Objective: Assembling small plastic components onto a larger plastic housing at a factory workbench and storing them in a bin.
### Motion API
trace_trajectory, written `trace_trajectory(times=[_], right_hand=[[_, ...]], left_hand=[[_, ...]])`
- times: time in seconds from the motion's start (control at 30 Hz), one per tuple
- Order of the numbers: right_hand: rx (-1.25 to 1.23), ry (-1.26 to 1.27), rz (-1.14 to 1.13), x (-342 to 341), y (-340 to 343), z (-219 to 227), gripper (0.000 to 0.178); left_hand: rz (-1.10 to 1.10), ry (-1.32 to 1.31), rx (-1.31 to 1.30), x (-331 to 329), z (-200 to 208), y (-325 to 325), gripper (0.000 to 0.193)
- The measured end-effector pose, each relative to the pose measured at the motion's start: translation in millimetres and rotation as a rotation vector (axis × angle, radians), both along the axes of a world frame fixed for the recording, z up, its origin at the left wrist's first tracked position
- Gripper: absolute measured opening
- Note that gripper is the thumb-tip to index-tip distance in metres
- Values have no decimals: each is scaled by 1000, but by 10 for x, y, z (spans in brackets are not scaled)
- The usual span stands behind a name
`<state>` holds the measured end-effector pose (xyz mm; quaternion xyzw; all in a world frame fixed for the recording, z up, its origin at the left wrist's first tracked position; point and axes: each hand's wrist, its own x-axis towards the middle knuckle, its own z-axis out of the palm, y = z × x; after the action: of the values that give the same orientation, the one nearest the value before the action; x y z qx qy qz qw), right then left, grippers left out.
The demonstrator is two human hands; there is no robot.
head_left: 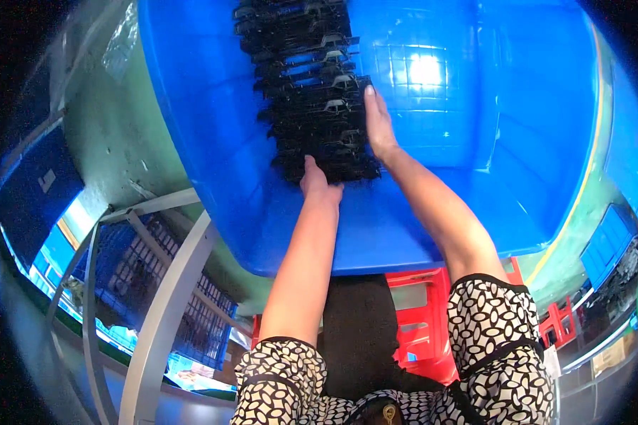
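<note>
A long row of thin black plastic parts point(319, 85), packed closely side by side, lies in a large blue plastic tub point(532, 106). Pale glints mark several of the parts along the row. At the row's near end is my left hand point(319, 181), its fingers stretched forward against the black parts and its thumb out to the right. Along the right side of the row rests my right hand point(380, 129), flat, with straight fingers pointing away from me. Both hands touch the parts, and neither is closed round one. The left fingertips are hard to make out against the black.
Grey metal frame bars point(159, 319) stand at the left, close to the tub. Red plastic stools point(422, 333) are under and beside the tub's near edge. A blue crate point(611, 237) sits on the green floor point(567, 244) at the right.
</note>
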<state>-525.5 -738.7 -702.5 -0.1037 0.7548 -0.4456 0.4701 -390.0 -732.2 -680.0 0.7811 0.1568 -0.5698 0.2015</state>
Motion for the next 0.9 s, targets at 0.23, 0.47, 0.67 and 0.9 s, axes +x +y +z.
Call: trace_trajectory(times=[0.23,0.47,0.67,0.9], right_hand=[[82,28,-152,221,378,-359,69],[204,-85,-73,-25,285,175,69],[173,-249,130,-734,632,884,45],[211,-532,219,-629,1321,1984,27]], left_hand=[[-879,-766,-331,-174,41,100,71],[-977,-672,-475,-162,185,96,68],[-1036,-603,-458,-245,651,161,67],[-793,-646,-748,12,1765,291,11]])
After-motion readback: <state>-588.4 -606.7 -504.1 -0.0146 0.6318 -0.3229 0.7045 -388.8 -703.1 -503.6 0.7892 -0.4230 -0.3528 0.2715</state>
